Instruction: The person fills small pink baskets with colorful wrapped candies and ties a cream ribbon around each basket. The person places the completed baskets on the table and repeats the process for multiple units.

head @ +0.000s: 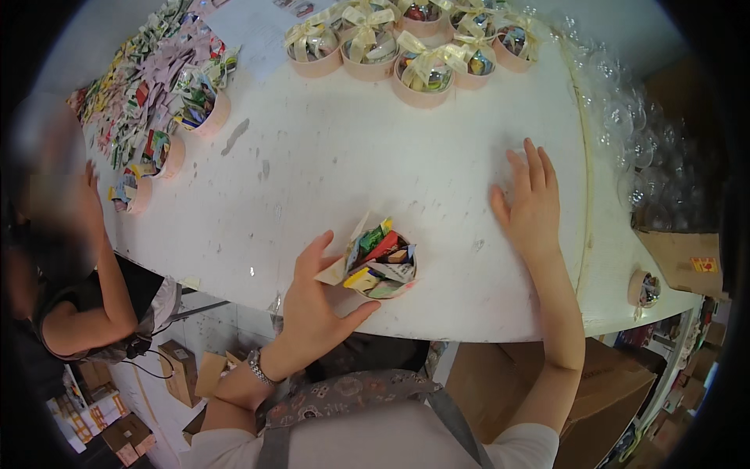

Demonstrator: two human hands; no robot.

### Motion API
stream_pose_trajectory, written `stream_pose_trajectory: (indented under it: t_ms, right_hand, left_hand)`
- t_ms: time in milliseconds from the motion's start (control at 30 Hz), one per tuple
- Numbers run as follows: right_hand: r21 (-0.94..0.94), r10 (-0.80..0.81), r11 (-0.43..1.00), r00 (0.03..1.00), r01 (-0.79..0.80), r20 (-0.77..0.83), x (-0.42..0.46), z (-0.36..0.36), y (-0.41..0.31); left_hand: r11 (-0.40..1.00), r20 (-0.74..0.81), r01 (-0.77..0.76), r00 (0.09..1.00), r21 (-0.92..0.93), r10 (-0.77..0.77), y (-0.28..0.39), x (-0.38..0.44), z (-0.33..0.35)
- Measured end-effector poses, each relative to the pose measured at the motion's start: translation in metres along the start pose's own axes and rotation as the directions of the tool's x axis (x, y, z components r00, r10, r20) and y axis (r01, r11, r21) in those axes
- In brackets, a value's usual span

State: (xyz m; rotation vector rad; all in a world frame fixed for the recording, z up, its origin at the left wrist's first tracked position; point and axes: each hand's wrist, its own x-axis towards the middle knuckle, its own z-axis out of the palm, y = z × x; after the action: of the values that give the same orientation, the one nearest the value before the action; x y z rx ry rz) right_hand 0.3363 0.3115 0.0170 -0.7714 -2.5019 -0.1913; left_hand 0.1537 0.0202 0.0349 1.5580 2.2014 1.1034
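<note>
A round pink tub (415, 267) full of wrapped snack packets stands on the white table in front of me. Red, green, yellow and white wrappers stick out above its rim. My left hand (313, 293), with a metal watch on the wrist, is at the tub's left side with thumb and fingers spread. One white packet (333, 272) leans out towards those fingers; whether they touch it is hard to tell. My right hand (532, 208) is off to the right at or just over the tabletop, fingers apart and holding nothing.
Several ribboned tubs with clear domes (423, 79) stand at the back of the white table (351, 152). Loose packets (158, 88) and filled tubs (170, 157) lie left, near another person's arm (111, 281). Clear domes (633, 129) are heaped right, above a cardboard box (682, 261).
</note>
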Motion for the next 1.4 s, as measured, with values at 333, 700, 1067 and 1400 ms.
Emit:
stream_pose_trajectory:
  t_ms: [333,700,1067,1400]
  right_hand:
    - [0.777,0.132,-0.017,0.769,-0.629,0.625,-0.024,-0.044,-0.059]
    - [0.936,-0.080,0.177,0.944,-0.303,0.320,-0.036,-0.029,-0.121]
    - [0.904,-0.069,0.422,0.991,-0.072,0.111,-0.019,-0.040,-0.120]
    - [0.062,0.466,0.855,0.816,-0.514,0.343,-0.028,-0.007,-0.025]
  left_hand:
    - [0.938,-0.060,-0.347,0.936,0.014,0.347,-0.015,0.016,0.001]
    - [0.946,0.129,-0.318,0.937,-0.069,0.324,-0.035,0.031,-0.012]
    - [0.676,0.140,0.060,0.988,-0.735,0.064,-0.007,0.046,-0.018]
    - [0.366,0.129,0.152,0.988,-0.918,-0.088,-0.015,0.061,-0.023]
